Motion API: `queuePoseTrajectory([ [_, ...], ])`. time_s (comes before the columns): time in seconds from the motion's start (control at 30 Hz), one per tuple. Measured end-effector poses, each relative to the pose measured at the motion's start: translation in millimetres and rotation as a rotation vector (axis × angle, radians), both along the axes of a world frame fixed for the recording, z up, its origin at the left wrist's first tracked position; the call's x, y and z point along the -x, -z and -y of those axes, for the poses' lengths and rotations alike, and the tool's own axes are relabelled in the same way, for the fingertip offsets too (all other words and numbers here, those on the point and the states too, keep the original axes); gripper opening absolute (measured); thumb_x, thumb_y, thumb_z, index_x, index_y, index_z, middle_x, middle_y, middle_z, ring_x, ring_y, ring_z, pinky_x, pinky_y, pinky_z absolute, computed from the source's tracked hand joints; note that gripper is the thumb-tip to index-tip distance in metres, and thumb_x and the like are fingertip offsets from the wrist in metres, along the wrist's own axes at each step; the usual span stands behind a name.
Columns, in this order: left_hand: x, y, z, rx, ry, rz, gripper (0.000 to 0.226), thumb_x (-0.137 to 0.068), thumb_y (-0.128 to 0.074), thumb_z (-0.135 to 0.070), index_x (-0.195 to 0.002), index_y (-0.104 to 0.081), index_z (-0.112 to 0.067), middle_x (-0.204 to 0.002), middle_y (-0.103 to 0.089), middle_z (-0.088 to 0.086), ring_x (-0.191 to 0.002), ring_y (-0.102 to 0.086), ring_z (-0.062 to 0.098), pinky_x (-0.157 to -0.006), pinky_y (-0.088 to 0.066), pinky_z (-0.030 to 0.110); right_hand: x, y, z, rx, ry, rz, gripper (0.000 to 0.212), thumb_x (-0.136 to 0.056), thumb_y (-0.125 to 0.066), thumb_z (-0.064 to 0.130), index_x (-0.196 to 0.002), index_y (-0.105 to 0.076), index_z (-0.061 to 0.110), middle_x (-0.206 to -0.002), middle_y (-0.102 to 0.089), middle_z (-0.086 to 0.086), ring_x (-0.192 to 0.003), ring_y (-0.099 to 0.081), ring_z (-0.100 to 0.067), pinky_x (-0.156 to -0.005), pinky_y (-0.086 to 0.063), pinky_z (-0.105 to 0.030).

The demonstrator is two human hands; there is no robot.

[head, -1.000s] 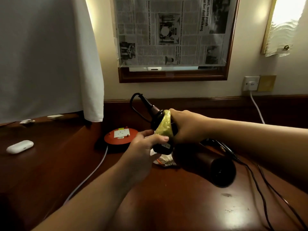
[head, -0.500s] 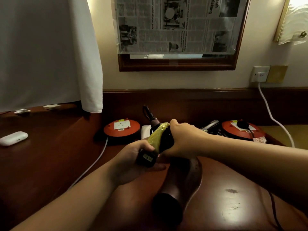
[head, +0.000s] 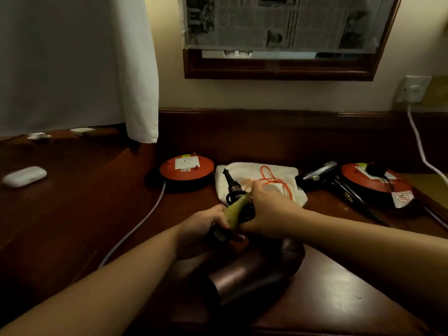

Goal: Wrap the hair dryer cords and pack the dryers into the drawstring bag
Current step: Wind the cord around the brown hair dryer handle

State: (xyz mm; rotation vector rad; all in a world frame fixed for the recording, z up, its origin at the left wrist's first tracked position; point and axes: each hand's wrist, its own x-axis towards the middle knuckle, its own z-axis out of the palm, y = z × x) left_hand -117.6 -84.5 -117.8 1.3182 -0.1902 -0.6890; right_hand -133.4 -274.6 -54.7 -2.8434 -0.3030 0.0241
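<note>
1. The handle of the brown hair dryer (head: 252, 275) is gripped by both hands: the left hand (head: 203, 229) is curled round its lower part, the right hand (head: 269, 214) round the yellow-green wrap (head: 236, 210) and coiled cord.
2. The dryer barrel is held over the near desk edge (head: 339, 287).
3. The drawstring bag (head: 257, 175) lies behind the hands, between two red cord reels (head: 186, 167), with a second dryer (head: 320, 174) beside it.
4. The labels are too blurred to be read.

Both hands cover the hair dryer (head: 254, 275) handle, so the wound cord barely shows; newspaper (head: 278, 20) print's too blurred to read, its top cut off.
</note>
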Motion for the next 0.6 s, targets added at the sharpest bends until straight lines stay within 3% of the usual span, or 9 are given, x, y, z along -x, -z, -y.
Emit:
queuePoseTrajectory([
  [0.03, -1, 2, 2, -0.046, 0.0, 0.039, 0.039, -0.068, -0.056, 0.001, -0.107, -0.053, -0.004, -0.112, -0.063, 0.029, -0.1, -0.066, 0.043, -0.097, -0.05, 0.055, 0, 2, -1, -0.001, 0.01, 0.007, 0.088, -0.077, -0.085, 0.048, -0.138, -0.036, 0.008, -0.109, -0.056, -0.003, -0.098, -0.058, -0.022, -0.073, -0.046, -0.032],
  [0.1, -1, 4, 4, -0.143, -0.01, 0.119, 0.028, -0.069, -0.057, 0.006, -0.094, -0.051, -0.006, -0.1, -0.064, 0.024, -0.086, -0.069, 0.032, -0.077, -0.058, 0.038, -3, 8, 0, 0.001, 0.038, 0.009, 0.096, -0.081, -0.081, 0.045, -0.148, -0.028, 0.002, -0.109, -0.058, -0.005, -0.094, -0.057, -0.021, -0.071, -0.046, -0.032],
  [0.17, -3, 8, 3, -0.241, 0.001, 0.197, 0.028, -0.062, -0.063, 0.002, -0.086, -0.054, -0.009, -0.085, -0.065, 0.015, -0.076, -0.063, 0.024, -0.065, -0.052, 0.028, -6, 12, 1, 0.01, 0.071, -0.013, 0.096, -0.085, -0.077, 0.042, -0.152, -0.025, -0.002, -0.117, -0.062, -0.01, -0.09, -0.057, -0.021, -0.063, -0.045, -0.03],
  [0.23, -6, 11, -1, -0.344, -0.002, 0.26, 0.026, -0.058, -0.068, -0.003, -0.082, -0.062, -0.012, -0.077, -0.065, 0.009, -0.072, -0.061, 0.02, -0.065, -0.048, 0.029, -10, 17, 3, 0.011, 0.094, -0.042, 0.081, -0.087, -0.075, 0.038, -0.145, -0.035, -0.004, -0.107, -0.062, -0.009, -0.083, -0.055, -0.019, -0.054, -0.039, -0.026],
  [0.33, -9, 10, -10, -0.53, 0.034, 0.373, 0.021, -0.064, -0.077, -0.014, -0.084, -0.076, -0.022, -0.084, -0.072, 0.004, -0.079, -0.066, 0.017, -0.075, -0.052, 0.032, -14, 20, 7, 0.049, 0.097, -0.072, 0.05, -0.087, -0.075, 0.038, -0.116, -0.052, 0.005, -0.089, -0.055, -0.002, -0.072, -0.051, -0.012, -0.051, -0.039, -0.026],
  [0.47, -3, 1, -18, -0.79, 0.1, 0.594, 0.03, -0.076, -0.085, -0.022, -0.105, -0.078, -0.028, -0.097, -0.074, -0.004, -0.087, -0.066, 0.008, -0.081, -0.052, 0.028, -5, 18, 18, 0.075, 0.024, -0.123, 0.049, -0.089, -0.072, 0.05, -0.114, -0.057, 0.011, -0.104, -0.063, -0.006, -0.088, -0.061, -0.021, -0.077, -0.058, -0.041],
  [0.53, 7, -3, -16, -0.892, 0.06, 0.686, 0.039, -0.079, -0.081, -0.023, -0.115, -0.071, -0.031, -0.107, -0.07, -0.008, -0.098, -0.066, 0.008, -0.085, -0.056, 0.026, 4, 23, 27, 0.078, -0.036, -0.078, 0.051, -0.089, -0.064, 0.06, -0.116, -0.059, 0.017, -0.112, -0.059, -0.003, -0.097, -0.059, -0.022, -0.087, -0.057, -0.043],
  [0.6, 21, -9, -9, -0.917, 0.01, 0.711, 0.032, -0.084, -0.074, -0.026, -0.114, -0.066, -0.034, -0.108, -0.067, -0.012, -0.1, -0.064, 0.006, -0.089, -0.057, 0.032, 16, 27, 37, 0.087, -0.138, -0.031, 0.069, -0.085, -0.051, 0.078, -0.125, -0.057, 0.022, -0.129, -0.049, 0.0, -0.115, -0.051, -0.022, -0.102, -0.049, -0.041],
])
